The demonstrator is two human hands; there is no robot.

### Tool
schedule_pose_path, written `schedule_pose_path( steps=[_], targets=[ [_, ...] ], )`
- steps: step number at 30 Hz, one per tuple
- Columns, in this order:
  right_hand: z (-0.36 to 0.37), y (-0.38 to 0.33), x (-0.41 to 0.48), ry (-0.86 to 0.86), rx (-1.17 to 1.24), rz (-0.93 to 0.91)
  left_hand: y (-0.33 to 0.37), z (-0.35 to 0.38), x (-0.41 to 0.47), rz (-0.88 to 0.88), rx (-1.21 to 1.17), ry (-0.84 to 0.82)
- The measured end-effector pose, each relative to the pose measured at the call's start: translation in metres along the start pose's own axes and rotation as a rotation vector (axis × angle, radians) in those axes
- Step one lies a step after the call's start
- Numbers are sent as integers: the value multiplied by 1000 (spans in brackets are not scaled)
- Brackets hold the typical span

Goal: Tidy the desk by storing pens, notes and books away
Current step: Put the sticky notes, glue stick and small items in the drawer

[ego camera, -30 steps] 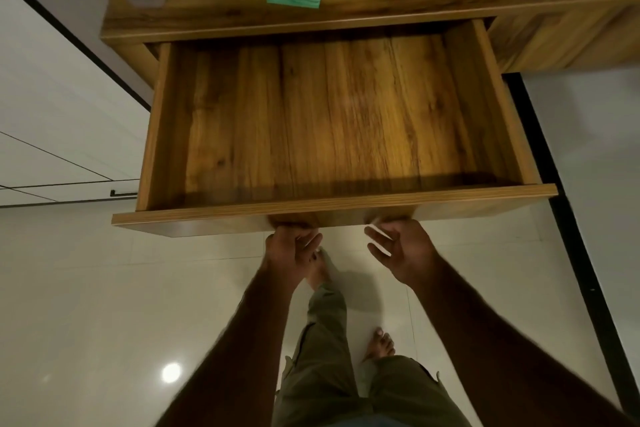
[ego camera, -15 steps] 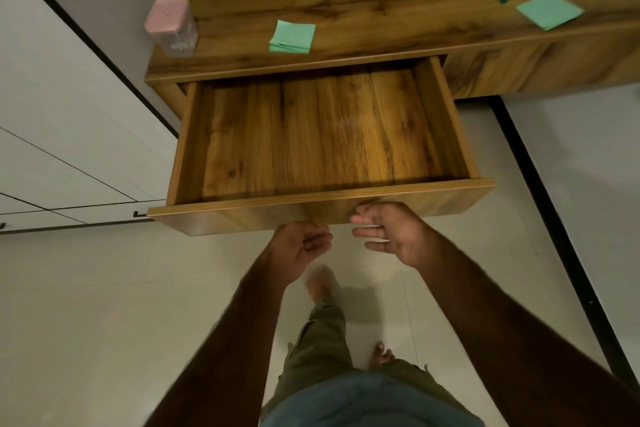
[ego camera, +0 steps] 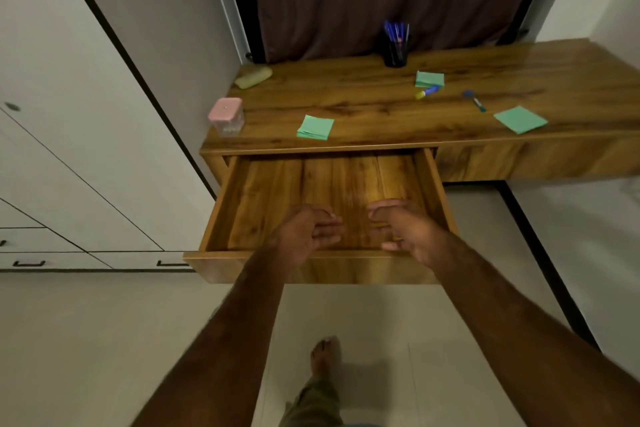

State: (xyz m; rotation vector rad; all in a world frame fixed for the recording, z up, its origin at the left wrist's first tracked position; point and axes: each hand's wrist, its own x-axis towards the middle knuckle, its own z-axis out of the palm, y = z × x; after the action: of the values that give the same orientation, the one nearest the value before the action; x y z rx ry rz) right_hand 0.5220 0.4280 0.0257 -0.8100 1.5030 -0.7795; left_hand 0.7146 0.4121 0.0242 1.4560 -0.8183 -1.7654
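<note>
Head view: a moment ago both hands held the drawer front from below and pulled it out. Now the left hand (ego camera: pixel 304 230) and the right hand (ego camera: pixel 405 229) have let go. They float over the open drawer (ego camera: pixel 228 267), fingers loosely bent, holding nothing. Green notes (ego camera: pixel 315 127) lie on the desk (ego camera: pixel 363 104) at 12 o'clock from the hands. Pens (ego camera: pixel 475 101) lie at 1 o'clock. The drawer looks ready, but nothing is put away yet.

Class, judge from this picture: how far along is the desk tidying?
Done: the drawer stands open, nothing visible in it. In hand: nothing; the left hand and right hand hover empty over it. Left: three green note pads, a blue-and-yellow stick and a blue pen lie on the desk.
</note>
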Motion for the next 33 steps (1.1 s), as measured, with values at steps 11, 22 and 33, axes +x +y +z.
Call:
schedule_pose_path(
  steps=[11,22,33],
  targets=[
    [8,-52,69,6,-78,-73,42,2,73,77,9,66],
    [49,-124,225,45,-104,-75,123,-36,235,290,293,365],
    [82,-145,309,111,-209,-77,148,-53,343,314,1081,396]
  ],
)
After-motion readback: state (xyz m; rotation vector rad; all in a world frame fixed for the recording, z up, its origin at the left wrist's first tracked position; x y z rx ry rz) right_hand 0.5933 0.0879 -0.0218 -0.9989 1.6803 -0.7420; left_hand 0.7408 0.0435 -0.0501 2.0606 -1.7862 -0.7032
